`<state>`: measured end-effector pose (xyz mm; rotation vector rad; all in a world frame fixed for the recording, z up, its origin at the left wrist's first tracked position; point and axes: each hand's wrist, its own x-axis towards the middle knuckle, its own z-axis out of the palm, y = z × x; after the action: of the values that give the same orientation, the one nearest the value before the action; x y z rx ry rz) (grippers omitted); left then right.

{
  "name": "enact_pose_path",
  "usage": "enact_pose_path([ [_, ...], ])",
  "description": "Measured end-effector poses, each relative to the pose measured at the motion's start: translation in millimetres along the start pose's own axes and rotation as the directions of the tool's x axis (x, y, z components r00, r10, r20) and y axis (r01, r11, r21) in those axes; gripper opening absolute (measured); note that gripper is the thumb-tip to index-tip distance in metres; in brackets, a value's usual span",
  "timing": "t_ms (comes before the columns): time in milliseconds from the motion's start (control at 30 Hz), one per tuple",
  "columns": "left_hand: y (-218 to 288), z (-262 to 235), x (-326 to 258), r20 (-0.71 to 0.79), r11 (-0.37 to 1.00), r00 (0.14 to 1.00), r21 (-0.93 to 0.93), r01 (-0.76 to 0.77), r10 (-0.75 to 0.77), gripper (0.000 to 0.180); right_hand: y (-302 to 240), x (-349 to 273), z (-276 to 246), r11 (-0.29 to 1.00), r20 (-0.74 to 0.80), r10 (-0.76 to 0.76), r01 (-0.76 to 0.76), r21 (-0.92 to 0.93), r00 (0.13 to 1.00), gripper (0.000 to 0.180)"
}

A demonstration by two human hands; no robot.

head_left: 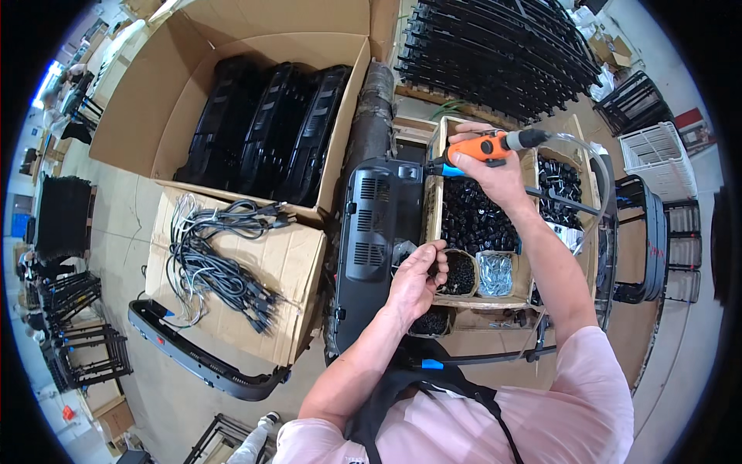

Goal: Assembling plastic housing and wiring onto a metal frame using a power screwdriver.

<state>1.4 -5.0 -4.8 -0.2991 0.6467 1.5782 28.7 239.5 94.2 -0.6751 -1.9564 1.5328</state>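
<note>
Gripped in my right hand [501,176] is an orange power screwdriver [478,149] with a grey-black tail and a clear hose. Its nose points left, at the upper right edge of a long black plastic housing [369,224] with slotted vents; whether the tip touches a screw is too small to tell. My left hand [417,282] is closed beside the housing's right edge, thumb and fingers pressed together, what they hold being hidden. Just right of that hand are a tub of small black parts [459,274] and a clear tray of silver screws [495,274].
A wooden bin [434,203] holds many black caps. On the left, a cable bundle [224,259] lies on a cardboard box [297,267], with an open carton [348,116] of black housings behind. A curved black trim piece [209,363] lies lower left; black racks [495,54] are stacked behind.
</note>
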Motion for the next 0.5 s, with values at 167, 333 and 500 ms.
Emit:
enact_pose_path([
  [167,15,12,28,-0.126,0.999,0.992,0.031,-0.017,0.020,0.025,19,31,-5,0.998,0.052,-0.016,0.019,-0.060,0.999,0.048],
  [333,20,22,37,-0.178,1.000,0.984,0.014,-0.010,0.012,0.024,36,34,-2,0.996,0.049,0.026,-0.022,-0.082,0.998,0.044],
  [500,20,6,61,-0.099,0.999,0.994,-0.017,-0.050,0.048,0.023,31,47,9,0.982,0.135,0.030,-0.004,-0.187,0.990,0.037],
])
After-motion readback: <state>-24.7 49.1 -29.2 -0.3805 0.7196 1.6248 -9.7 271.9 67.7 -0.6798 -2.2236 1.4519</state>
